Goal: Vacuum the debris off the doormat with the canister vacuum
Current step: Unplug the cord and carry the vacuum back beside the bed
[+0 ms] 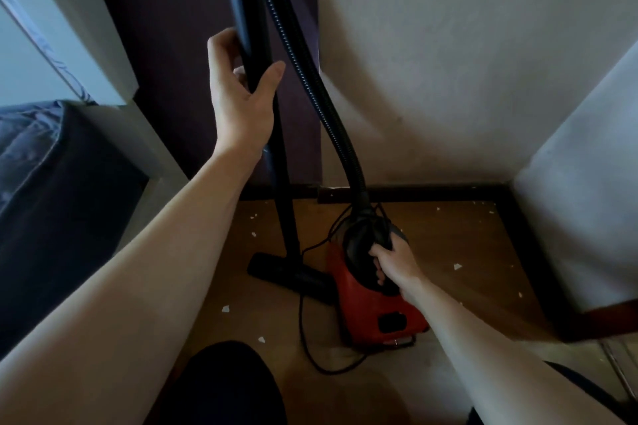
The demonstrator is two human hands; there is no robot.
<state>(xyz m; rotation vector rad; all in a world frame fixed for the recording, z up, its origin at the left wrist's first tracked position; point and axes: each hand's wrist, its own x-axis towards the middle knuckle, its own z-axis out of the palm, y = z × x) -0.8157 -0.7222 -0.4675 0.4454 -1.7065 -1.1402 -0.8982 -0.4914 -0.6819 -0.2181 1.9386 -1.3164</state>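
Red canister vacuum (376,307) standing on end on a brown floor (466,252), directly under the right hand (393,262). Right fingers (378,273) curled tight round the black carry handle (360,245) at the canister's top, clamped on it, knuckles toward the camera. Ribbed black hose (310,79) rising from just above those fingers, arching up and left out of the top of the view. Black wand (257,45) upright, well left of the right fingers and beside the hose, held by the left hand (241,93). Left fingers (222,41) wrapped behind the wand, thumb (274,72) lying across its near side, palm facing the camera. Far below the left fingers, the wand ending in a flat black floor head (286,274), resting on the floor and touching the canister's left side. Thin black cord (305,338) looping on the floor below and left of the right fingers. Small white scraps (225,308) scattered over the floor on both sides of the right fingers, some close to the dark skirting (431,191). Pale wall (448,62) behind the hose, to the right of the left fingers. Blue bedding (31,148) far to the left of the left fingers. Dark-clad knee (224,386) at the bottom edge, between the two forearms. Unclear whether the brown surface is a mat or bare flooring.
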